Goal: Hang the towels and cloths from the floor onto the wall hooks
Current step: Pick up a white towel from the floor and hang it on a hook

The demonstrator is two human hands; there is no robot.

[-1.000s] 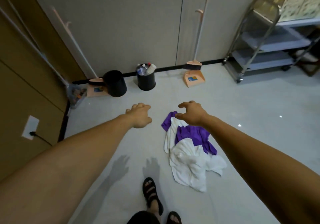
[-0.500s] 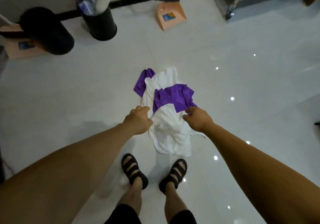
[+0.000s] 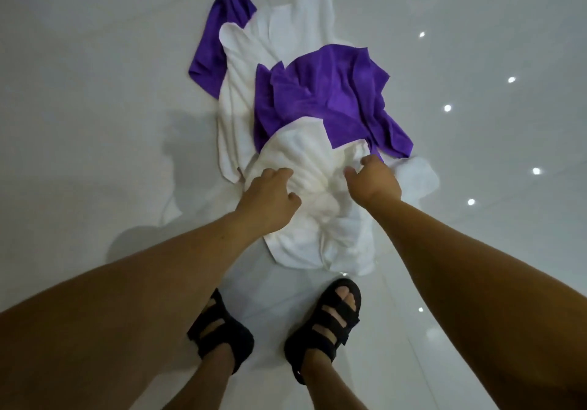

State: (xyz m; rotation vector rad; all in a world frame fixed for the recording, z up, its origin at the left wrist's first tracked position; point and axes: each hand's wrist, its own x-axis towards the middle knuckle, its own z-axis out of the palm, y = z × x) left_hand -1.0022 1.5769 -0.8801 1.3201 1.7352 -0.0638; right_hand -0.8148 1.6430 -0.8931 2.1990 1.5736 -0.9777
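Dim overhead light, glare dots on glossy floor (image 3: 95, 60), perhaps slight wide-angle edge stretch

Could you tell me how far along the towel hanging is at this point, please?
Nothing looks hung yet: the white towels and purple cloths all lie heaped on the floor. In hand: the left hand and right hand are on the nearest white towel, fingers curled, not clearly gripping. Left: lifting and hanging every piece; no hooks are in view.
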